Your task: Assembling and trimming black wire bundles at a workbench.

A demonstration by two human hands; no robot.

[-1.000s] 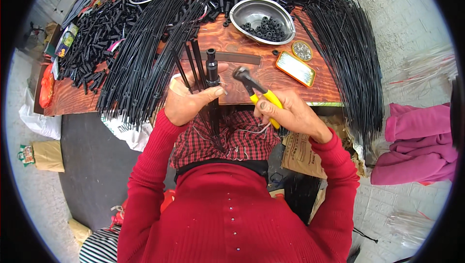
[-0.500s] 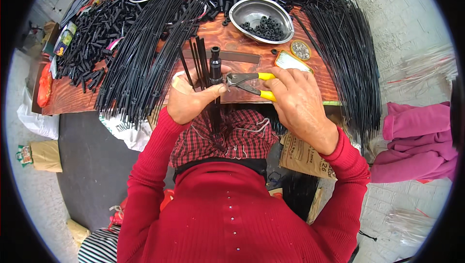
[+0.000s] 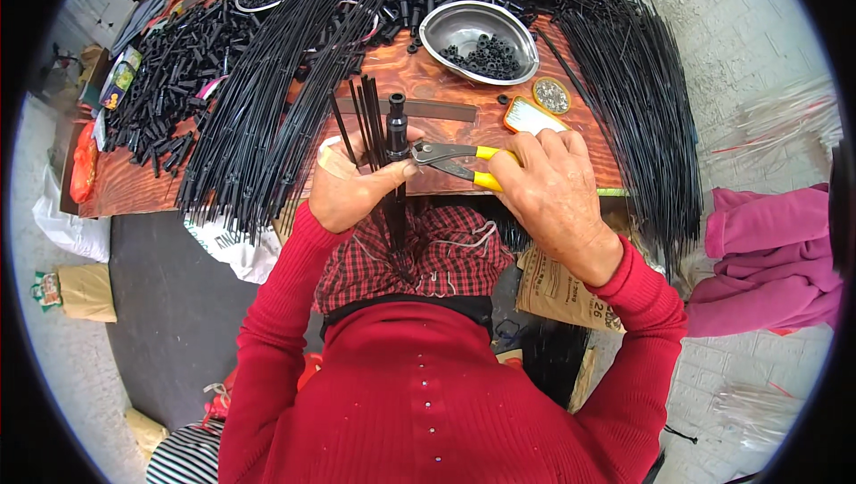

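My left hand (image 3: 337, 188) is closed around several thin black rods (image 3: 371, 117) and a black stepped tube fitting (image 3: 397, 118), all standing roughly upright over my lap. A bandage-like strip (image 3: 332, 159) wraps a finger of that hand. From the right, my right hand (image 3: 555, 192) grips nippers (image 3: 450, 151) with yellow handles. Their metal jaws meet the side of the fitting, just beside my left thumb tip. Whether the jaws bite on anything is too small to tell.
A steel bowl (image 3: 428, 43) of small black rings stands on the wooden table (image 3: 446, 132). Beside it are an orange-rimmed tray (image 3: 535, 117) and a round tin (image 3: 551, 94) of small metal pieces. Black rod bundles (image 3: 259, 118) hang over the edge, near heaped fittings (image 3: 165, 83).
The nippers' handles have come closer together, and my right hand has tightened around them. The fitting and the nippers sit slightly lower. My left hand keeps its hold.
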